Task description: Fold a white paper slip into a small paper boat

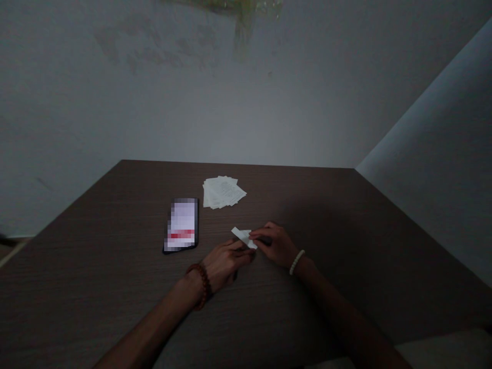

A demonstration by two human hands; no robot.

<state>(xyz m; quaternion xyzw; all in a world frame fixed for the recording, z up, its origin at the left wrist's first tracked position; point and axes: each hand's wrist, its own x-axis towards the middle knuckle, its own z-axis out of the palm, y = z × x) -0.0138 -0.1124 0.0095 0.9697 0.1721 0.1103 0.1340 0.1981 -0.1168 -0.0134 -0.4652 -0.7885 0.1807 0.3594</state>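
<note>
A small white piece of paper (242,235), partly folded over, lies at the middle of the table between both hands. My left hand (226,260), with a brown bead bracelet at its wrist, has its fingers closed on the paper's near left edge. From the right, my right hand (277,245) pinches the paper's right part between thumb and fingers. A pale bead bracelet circles that wrist. The fingers cover some of the paper's lower edge.
A loose pile of printed paper slips (223,192) lies beyond the hands. Left of it is a phone (182,224) with a lit, blurred screen. The brown wooden table (115,215) meets a stained wall (230,102) at its far edge.
</note>
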